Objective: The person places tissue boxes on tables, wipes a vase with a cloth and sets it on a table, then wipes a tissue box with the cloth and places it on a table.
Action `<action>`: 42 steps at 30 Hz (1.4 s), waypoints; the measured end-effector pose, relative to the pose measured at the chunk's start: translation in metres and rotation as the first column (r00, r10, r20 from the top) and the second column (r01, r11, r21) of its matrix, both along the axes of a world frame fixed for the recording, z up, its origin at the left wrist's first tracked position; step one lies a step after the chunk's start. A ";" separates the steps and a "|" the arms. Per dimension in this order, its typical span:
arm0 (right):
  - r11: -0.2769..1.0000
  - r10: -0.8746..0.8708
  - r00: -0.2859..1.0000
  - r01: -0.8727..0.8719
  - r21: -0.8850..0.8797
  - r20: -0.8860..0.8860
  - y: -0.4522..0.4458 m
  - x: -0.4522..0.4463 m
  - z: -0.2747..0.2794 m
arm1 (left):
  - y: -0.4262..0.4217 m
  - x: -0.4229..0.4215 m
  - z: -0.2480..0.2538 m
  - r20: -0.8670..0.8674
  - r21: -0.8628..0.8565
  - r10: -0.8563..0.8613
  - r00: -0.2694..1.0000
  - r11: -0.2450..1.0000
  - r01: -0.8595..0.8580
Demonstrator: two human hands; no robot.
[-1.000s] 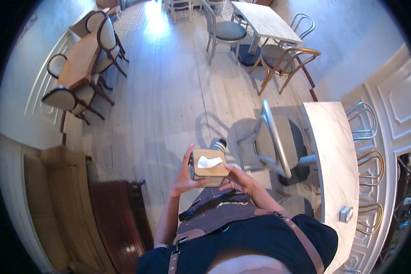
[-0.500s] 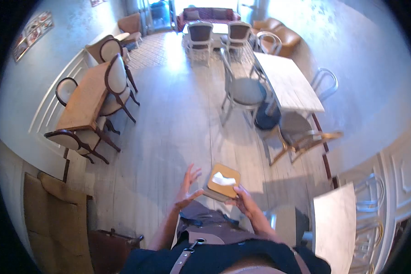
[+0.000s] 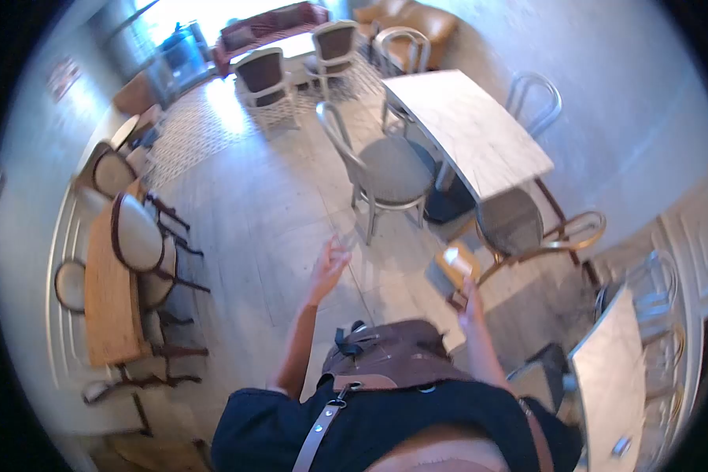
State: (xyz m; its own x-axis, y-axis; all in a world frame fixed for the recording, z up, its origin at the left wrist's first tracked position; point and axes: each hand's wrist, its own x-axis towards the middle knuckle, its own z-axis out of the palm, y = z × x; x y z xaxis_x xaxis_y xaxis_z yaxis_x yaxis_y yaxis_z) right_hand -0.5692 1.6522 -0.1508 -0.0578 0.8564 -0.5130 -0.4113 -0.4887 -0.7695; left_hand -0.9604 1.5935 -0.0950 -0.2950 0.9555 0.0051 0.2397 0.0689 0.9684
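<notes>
My right hand [image 3: 470, 303] grips a tissue box [image 3: 446, 271] by its near right edge. The box has a tan, wood-like top with rounded corners, and a white tissue [image 3: 453, 255] sticks out of it. It is held in the air above the floor, near a wooden-framed chair. My left hand [image 3: 328, 271] is apart from the box, held out in front with its fingers spread and nothing in it. The underside of the box and some of my right fingers are hidden.
A white marble-look table [image 3: 480, 130] stands ahead right, with a grey-seated chair [image 3: 400, 171] on its left. Another pale table [image 3: 610, 377] is at the near right. A wooden table [image 3: 110, 275] with cushioned chairs lines the left wall. A red sofa [image 3: 271, 27] is far back.
The view has turned right and moved nearer the marble-look table. My right hand has carried the tissue box rightward, away from my left hand, which stays raised and open.
</notes>
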 end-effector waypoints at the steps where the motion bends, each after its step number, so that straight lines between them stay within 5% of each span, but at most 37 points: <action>1: 0.997 -0.009 0.999 0.012 0.072 -0.047 0.033 -0.002 -0.007 | 0.027 -0.010 0.013 -0.100 -0.020 -0.045 0.994 0.999 0.043; 4: 0.984 -0.116 0.993 0.114 0.140 0.006 0.127 -0.028 0.034 | 0.097 -0.043 0.046 -0.270 0.050 -0.212 0.939 0.971 0.234; 6: 0.969 -0.235 0.972 0.233 0.080 0.017 0.200 -0.039 0.027 | 0.127 -0.077 0.018 -0.234 -0.001 -0.242 0.942 0.969 0.249; 8: 0.975 -0.138 0.990 0.142 0.170 -0.039 0.281 -0.037 0.009 | 0.135 -0.108 -0.035 -0.177 -0.121 -0.175 0.968 0.980 0.156; 10: 0.963 -0.261 0.964 0.255 0.092 0.061 0.372 -0.040 -0.025 | 0.117 -0.150 -0.141 -0.088 -0.132 -0.001 0.996 0.991 -0.010; 11: 0.949 -0.309 0.947 0.301 0.094 0.092 0.413 -0.046 -0.027 | 0.091 -0.179 -0.207 -0.299 -0.247 0.031 0.954 0.963 -0.109; 14: 0.913 -0.408 0.899 0.407 0.041 0.157 0.514 -0.068 -0.035 | -0.004 -0.155 -0.230 -0.272 -0.767 0.233 0.934 0.533 -0.356; 17: 0.901 -0.422 0.887 0.433 -0.018 0.189 0.602 -0.083 -0.044 | -0.058 -0.118 -0.213 -0.170 -0.911 0.320 0.932 0.309 -0.272; 20: 0.914 -0.396 0.897 0.406 -0.012 0.195 0.661 -0.099 -0.043 | -0.047 -0.088 -0.179 -0.117 -0.948 0.394 0.912 0.230 -0.221; 33: 0.905 -0.387 0.860 0.424 -0.045 0.333 0.796 -0.105 -0.050 | 0.117 -0.133 -0.140 -0.077 -0.876 0.427 0.901 0.403 -0.265; 42: 0.867 -0.455 0.824 0.497 -0.045 0.337 0.842 -0.090 -0.086 | 0.134 -0.136 -0.124 -0.098 -0.911 0.413 0.905 0.330 -0.249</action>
State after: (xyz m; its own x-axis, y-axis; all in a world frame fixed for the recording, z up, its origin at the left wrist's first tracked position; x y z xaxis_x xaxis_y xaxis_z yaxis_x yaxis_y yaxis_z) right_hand -0.6592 2.4946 -0.2365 0.5172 0.6633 -0.5409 -0.3733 -0.3939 -0.8400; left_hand -1.0967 1.7277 -0.2190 -0.5069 0.1977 -0.8390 -0.1333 0.9437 0.3029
